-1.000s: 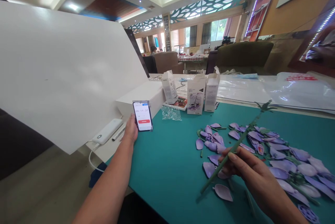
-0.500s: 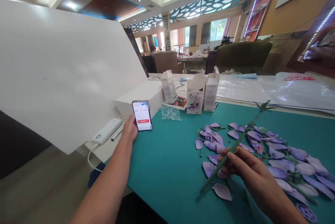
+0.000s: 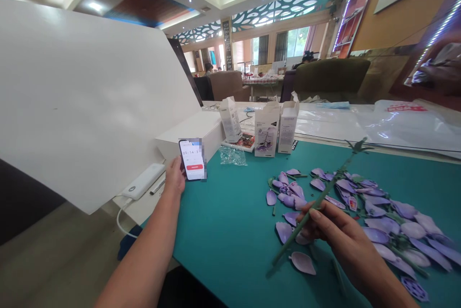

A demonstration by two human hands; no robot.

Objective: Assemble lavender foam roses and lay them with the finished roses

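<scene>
Okay, left hand [image 3: 175, 177] grips slim black-edged timer phone [image 3: 193, 161], right hand [image 3: 336, 227] pinches long green plastic-looking stem [image 3: 327, 188]; seemingly timing step, two-handed work would need phone down.

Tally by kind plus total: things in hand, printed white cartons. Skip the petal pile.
Phone, in the left hand: 1
Green stem, in the right hand: 1
Printed white cartons: 3
Total: 5
</scene>
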